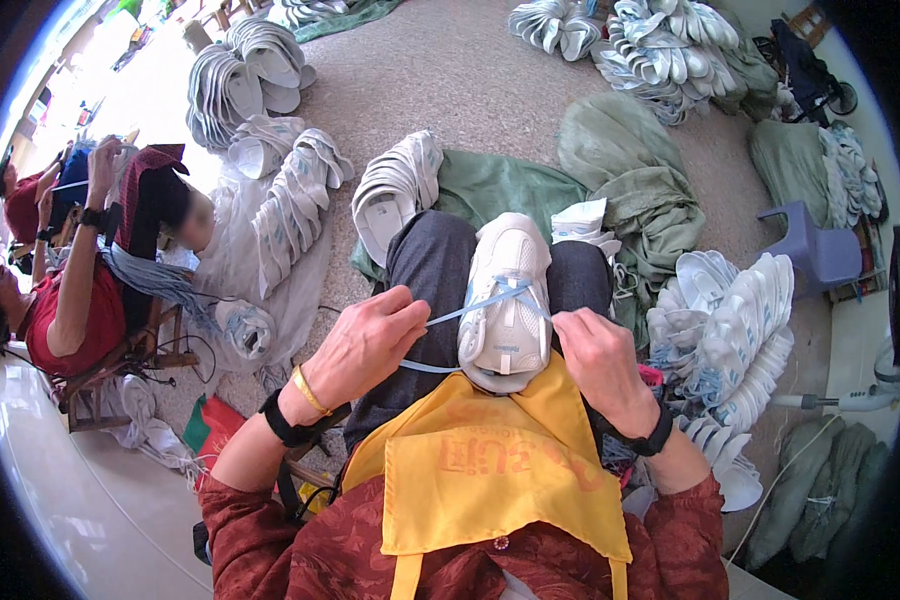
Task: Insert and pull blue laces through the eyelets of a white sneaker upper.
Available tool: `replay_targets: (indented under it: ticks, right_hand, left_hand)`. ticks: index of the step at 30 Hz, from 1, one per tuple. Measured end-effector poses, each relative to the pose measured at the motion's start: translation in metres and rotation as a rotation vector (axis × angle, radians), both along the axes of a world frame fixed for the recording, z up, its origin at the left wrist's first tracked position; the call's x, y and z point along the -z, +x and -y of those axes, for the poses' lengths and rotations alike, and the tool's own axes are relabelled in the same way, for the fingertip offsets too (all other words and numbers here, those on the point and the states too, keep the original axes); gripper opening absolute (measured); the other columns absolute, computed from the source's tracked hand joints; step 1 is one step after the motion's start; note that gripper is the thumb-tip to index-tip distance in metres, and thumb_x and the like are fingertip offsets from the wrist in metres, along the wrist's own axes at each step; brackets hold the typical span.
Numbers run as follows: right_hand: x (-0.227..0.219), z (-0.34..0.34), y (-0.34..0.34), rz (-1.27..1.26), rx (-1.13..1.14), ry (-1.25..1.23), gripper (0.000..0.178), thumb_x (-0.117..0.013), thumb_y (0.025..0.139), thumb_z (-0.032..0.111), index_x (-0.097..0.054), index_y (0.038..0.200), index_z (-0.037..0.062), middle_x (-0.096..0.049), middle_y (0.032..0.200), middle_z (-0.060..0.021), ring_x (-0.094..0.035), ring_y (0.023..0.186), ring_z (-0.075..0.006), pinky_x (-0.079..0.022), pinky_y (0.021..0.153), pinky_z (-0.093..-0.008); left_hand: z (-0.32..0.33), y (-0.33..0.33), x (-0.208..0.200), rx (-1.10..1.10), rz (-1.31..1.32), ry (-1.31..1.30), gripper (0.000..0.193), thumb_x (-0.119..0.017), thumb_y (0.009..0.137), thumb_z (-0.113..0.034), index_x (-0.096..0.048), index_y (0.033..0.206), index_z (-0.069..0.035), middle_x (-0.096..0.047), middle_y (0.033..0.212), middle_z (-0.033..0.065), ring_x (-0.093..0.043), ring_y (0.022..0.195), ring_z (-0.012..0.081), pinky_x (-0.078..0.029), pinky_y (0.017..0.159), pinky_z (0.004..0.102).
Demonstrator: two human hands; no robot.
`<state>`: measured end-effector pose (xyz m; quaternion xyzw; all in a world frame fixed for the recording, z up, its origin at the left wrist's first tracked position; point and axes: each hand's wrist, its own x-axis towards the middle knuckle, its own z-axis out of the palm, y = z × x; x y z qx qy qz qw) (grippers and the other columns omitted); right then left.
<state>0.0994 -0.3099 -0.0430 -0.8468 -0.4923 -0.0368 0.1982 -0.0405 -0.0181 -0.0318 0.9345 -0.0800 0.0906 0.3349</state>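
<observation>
A white sneaker (505, 320) rests between my knees, its heel toward me and its toe pointing away. Light blue shoelace (505, 293) crosses over its tongue, with ends running out to both sides. To the left of the shoe, my left hand (375, 328) is closed, pinching one lace end; a loose loop of lace hangs below it. My right hand (598, 355) is closed at the shoe's right side, pinching the other end near the eyelets. Both lengths of lace look pulled out from the shoe. A yellow apron (500, 470) covers my lap up to the heel.
Nested white shoe uppers (400, 190) stand just ahead of my left knee. More uppers with blue laces (735, 330) are piled at my right. Green sacks (640, 190) lie ahead, a grey-purple plastic stool (815, 250) farther right. Another person in red (75, 310) sits at the left.
</observation>
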Motion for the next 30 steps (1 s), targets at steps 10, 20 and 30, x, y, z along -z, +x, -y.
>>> replay_targets:
  ticks: [10,20,30]
  right_hand:
    - [-0.009,0.079,0.008,-0.022,0.349,0.115,0.008,-0.069,0.093,0.003,-0.07,0.101,0.0033,-0.071,0.094,-0.0147,-0.071,0.083,-0.0358,-0.055,0.07,-0.042]
    - [-0.014,0.23,0.054,-0.05,0.803,0.04,0.011,-0.066,0.095,0.004,-0.071,0.104,0.0009,-0.072,0.09,-0.0165,-0.069,0.075,-0.032,-0.053,0.071,-0.0398]
    - [-0.016,0.368,0.098,-0.025,0.938,0.056,0.011,-0.066,0.098,0.005,-0.071,0.108,0.0043,-0.07,0.08,-0.0065,-0.061,0.064,-0.0123,-0.049,0.058,-0.0299]
  left_hand:
    - [-0.045,-0.033,0.01,-0.257,-0.013,0.126,0.009,-0.063,0.09,0.001,-0.055,0.09,0.0,-0.052,0.088,0.0165,-0.059,0.076,0.0406,-0.048,0.066,0.0446]
    - [-0.117,-0.078,0.0,-0.555,0.059,0.34,0.018,-0.069,0.083,0.006,-0.054,0.091,0.002,-0.053,0.088,0.0151,-0.057,0.079,0.0359,-0.047,0.071,0.0411]
    - [-0.212,-0.135,-0.02,-0.821,0.007,0.288,0.009,-0.062,0.089,0.003,-0.054,0.093,0.0,-0.053,0.069,0.0095,-0.05,0.062,0.0163,-0.045,0.06,0.0323]
